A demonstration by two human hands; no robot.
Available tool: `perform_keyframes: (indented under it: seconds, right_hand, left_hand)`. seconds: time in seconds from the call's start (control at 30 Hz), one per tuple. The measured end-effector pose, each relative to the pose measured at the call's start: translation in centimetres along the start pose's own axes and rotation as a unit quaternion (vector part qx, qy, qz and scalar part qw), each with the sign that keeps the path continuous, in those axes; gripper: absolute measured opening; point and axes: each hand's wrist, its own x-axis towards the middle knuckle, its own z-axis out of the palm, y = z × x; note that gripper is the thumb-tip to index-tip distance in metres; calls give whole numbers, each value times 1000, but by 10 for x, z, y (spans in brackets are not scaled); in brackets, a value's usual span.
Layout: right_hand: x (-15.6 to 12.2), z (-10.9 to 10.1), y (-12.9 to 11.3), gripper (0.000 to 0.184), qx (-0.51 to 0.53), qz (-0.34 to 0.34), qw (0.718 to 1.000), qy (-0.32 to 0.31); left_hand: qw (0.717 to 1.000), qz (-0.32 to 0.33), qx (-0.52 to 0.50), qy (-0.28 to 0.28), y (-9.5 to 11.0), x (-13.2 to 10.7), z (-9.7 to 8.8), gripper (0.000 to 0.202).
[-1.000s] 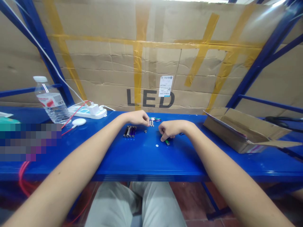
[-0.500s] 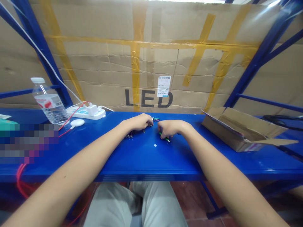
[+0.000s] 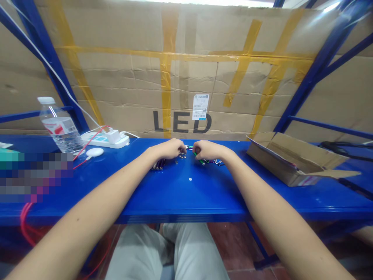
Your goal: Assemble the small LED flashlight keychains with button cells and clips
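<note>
1. Fingers (image 3: pixel 184 147) of the left hand (image 3: pixel 174 146) bend down, bunched beside small round silver metal pieces (image 3: pixel 182 156); whether they grip one, I cannot tell. The pieces lie at 11 o'clock from the white round dot (image 3: pixel 190 179) on the blue desk (image 3: pixel 175 198).
2. Right-hand (image 3: pixel 206 148) fingers pinch a slim, shiny green cylinder (image 3: pixel 203 161), at 1 o'clock from the dot, tilted.
3. Just beside the wrist, toward 2 o'clock, lies a blue-and-purple cluster (image 3: pixel 217 161), too small to make out.
4. Dark, glossy cylinders (image 3: pixel 157 168) sit side by side at 10 o'clock, partly behind the left wrist.
5. An open brown cardboard box (image 3: pixel 269 161) stands at 3 o'clock, well apart, one flap jutting outward.
6. Between 9 and 10 stand a clear plastic bottle (image 3: pixel 60 128) and a white power strip (image 3: pixel 124 140).
7. Brown cardboard sheeting (image 3: pixel 134 93) bounds 12 o'clock; at 6, smooth desk surface runs to the front edge.
</note>
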Motion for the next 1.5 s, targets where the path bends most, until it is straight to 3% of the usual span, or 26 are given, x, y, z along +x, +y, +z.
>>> perform_keyframes:
  seconds: [0.3, 0.4, 0.5, 0.67, 0.93, 1.23, 1.5]
  right_hand:
    - [11, 6, 5, 23, 95, -21, 987, 126]
    - [15, 10, 7, 18, 144, -28, 979, 144]
    - [18, 14, 11, 19, 184, -32, 973, 135]
    - [20, 19, 15, 21, 242, -35, 966, 81]
    - [22, 21, 18, 22, 282, -43, 956, 67]
    - [20, 20, 15, 21, 272, -44, 959, 65]
    - [17, 18, 16, 14, 218, -65, 972, 55]
  left_hand:
    - [998, -39, 11, -56, 3, -3, -6, 38]
    - [997, -54, 3, -47, 1, -3, -8, 36]
    - [997, -63, 8, -35, -2, -4, -9, 35]
    - [996, -56, 2, -72, 0, -5, -10, 24]
    - [994, -75, -8, -74, 3, -5, -8, 18]
    - [992, -73, -32, -98, 1, -7, -13, 15]
    - [993, -66, -41, -91, -1, -6, -9, 25]
